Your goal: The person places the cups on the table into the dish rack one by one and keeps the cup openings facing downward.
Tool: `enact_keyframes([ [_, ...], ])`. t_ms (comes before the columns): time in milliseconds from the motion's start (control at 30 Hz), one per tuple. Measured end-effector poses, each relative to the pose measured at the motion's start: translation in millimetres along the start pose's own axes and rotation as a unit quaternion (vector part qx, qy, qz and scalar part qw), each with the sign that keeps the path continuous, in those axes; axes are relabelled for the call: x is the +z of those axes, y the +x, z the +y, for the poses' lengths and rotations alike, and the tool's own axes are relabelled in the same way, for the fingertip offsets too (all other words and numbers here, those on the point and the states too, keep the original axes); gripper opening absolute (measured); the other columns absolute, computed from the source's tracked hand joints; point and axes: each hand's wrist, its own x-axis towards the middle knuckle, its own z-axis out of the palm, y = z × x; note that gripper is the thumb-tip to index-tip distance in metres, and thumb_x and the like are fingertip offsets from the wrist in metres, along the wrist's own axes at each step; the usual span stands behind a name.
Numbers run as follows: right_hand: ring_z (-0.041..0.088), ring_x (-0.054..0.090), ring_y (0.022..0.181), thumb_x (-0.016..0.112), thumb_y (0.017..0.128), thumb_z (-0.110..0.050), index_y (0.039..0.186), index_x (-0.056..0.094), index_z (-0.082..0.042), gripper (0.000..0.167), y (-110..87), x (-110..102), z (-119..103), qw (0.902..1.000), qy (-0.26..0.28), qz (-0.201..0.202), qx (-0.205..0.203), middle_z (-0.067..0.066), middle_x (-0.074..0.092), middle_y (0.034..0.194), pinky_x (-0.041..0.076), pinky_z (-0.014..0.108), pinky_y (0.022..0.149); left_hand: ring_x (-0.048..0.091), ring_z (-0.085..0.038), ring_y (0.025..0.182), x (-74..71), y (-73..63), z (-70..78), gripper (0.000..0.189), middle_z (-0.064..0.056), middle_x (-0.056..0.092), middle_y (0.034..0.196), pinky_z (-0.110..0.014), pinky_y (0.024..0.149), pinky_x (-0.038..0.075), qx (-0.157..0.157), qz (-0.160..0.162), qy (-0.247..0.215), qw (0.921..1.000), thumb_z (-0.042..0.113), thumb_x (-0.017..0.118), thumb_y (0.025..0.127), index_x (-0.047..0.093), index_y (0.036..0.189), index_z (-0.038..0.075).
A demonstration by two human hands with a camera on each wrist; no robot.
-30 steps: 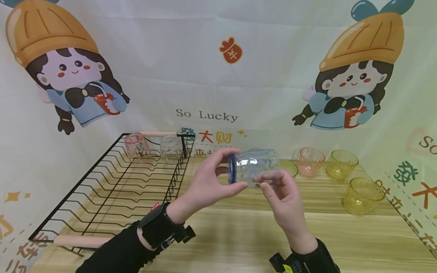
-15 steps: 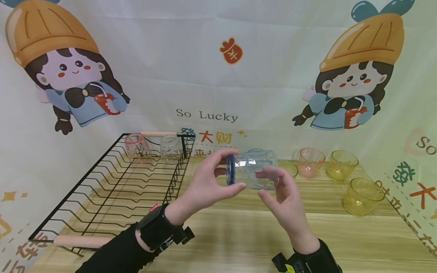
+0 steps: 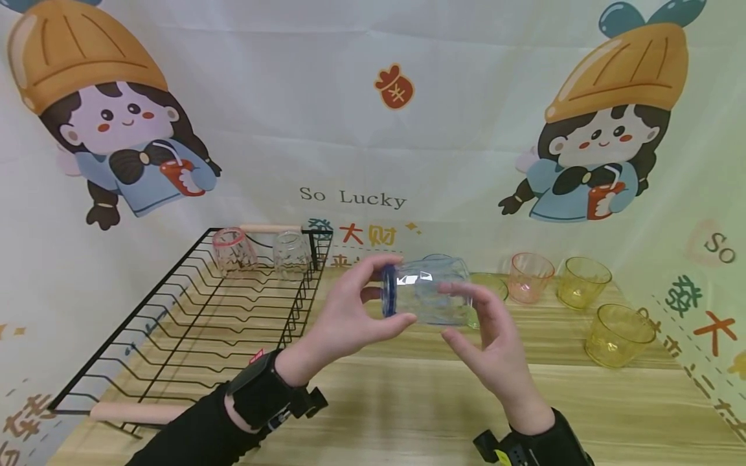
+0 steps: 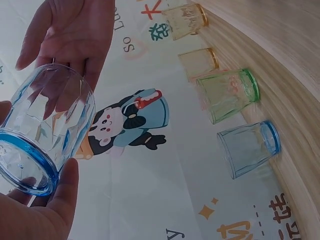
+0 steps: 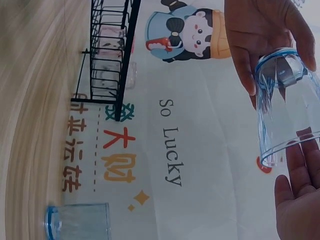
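A clear drinking glass with a thick blue base (image 3: 416, 299) lies sideways in mid-air above the table. My left hand (image 3: 350, 314) grips it round the base, thumb below and fingers above. My right hand (image 3: 498, 353) is at the mouth end, its fingers spread and loosely bent, and the left wrist view shows them through the glass wall (image 4: 55, 115). Whether they touch the rim, I cannot tell. Behind the held glass stand a green glass (image 4: 229, 95), partly hidden by my right hand in the head view, and another blue glass (image 4: 250, 150).
On the left stands a black wire dish rack (image 3: 131, 319) with pale wooden handles (image 3: 140, 412). A pink-ringed glass (image 3: 234, 252) and a clear glass (image 3: 290, 257) sit at its far end. At right are a pink glass (image 3: 530, 278) and two yellow glasses (image 3: 584, 283). A printed cloth hangs behind.
My right fingers have loosened from the glass wall and spread apart, the hand shifting slightly right and down. My left hand has drifted slightly left with the glass.
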Motion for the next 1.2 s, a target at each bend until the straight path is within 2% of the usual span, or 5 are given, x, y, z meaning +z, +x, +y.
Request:
enact_keyframes([
  [200, 0.022, 0.050, 0.125, 0.068, 0.079, 0.016, 0.130, 0.048, 0.015, 0.055, -0.4, -3.0, -1.5, 0.9997, -0.023, -0.003, 0.003, 0.007, 0.060, 0.132, 0.033, 0.033, 0.113, 0.059, -0.022, 0.104, -4.8, -0.9, 1.6, 0.071, -0.010, 0.057, 0.124, -0.028, 0.089, 0.056, -0.001, 0.005, 0.017, 0.9998, 0.001, 0.085, 0.072, 0.052, 0.135, 0.003],
  [567, 0.019, 0.049, 0.127, 0.069, 0.077, 0.018, 0.133, 0.047, 0.014, 0.061, -4.9, -12.0, -0.5, 0.9986, -0.047, -0.009, 0.020, 0.005, 0.059, 0.134, 0.031, 0.031, 0.114, 0.058, -0.020, 0.101, -14.6, -1.2, 2.6, 0.073, -0.011, 0.058, 0.125, -0.029, 0.088, 0.056, -0.004, 0.011, 0.029, 0.9995, 0.000, 0.086, 0.070, 0.052, 0.135, 0.001],
  [700, 0.022, 0.049, 0.128, 0.068, 0.077, 0.019, 0.134, 0.047, 0.014, 0.062, -5.7, -15.4, 0.9, 0.9990, -0.042, -0.014, 0.007, 0.012, 0.058, 0.135, 0.032, 0.032, 0.114, 0.058, -0.020, 0.101, -18.5, -1.8, 1.8, 0.073, -0.010, 0.057, 0.126, -0.028, 0.089, 0.055, -0.018, 0.012, 0.031, 0.9993, 0.001, 0.086, 0.071, 0.052, 0.136, 0.003],
  [967, 0.023, 0.047, 0.130, 0.065, 0.074, 0.022, 0.138, 0.046, 0.010, 0.068, -10.6, -21.2, 0.1, 0.9978, -0.059, -0.012, 0.028, 0.011, 0.057, 0.137, 0.030, 0.032, 0.114, 0.058, -0.019, 0.104, -24.6, -4.6, 1.2, 0.072, -0.007, 0.057, 0.128, -0.027, 0.090, 0.054, -0.049, 0.018, 0.045, 0.9976, 0.004, 0.086, 0.073, 0.053, 0.137, 0.006],
  [1200, 0.022, 0.047, 0.131, 0.068, 0.075, 0.021, 0.138, 0.046, 0.009, 0.068, -13.5, -25.9, 0.9, 0.9973, -0.070, -0.017, 0.018, 0.013, 0.057, 0.136, 0.031, 0.030, 0.113, 0.059, -0.020, 0.106, -30.0, -5.6, -0.6, 0.072, -0.008, 0.057, 0.128, -0.026, 0.091, 0.054, -0.058, 0.022, 0.059, 0.9963, 0.005, 0.086, 0.073, 0.052, 0.137, 0.004],
])
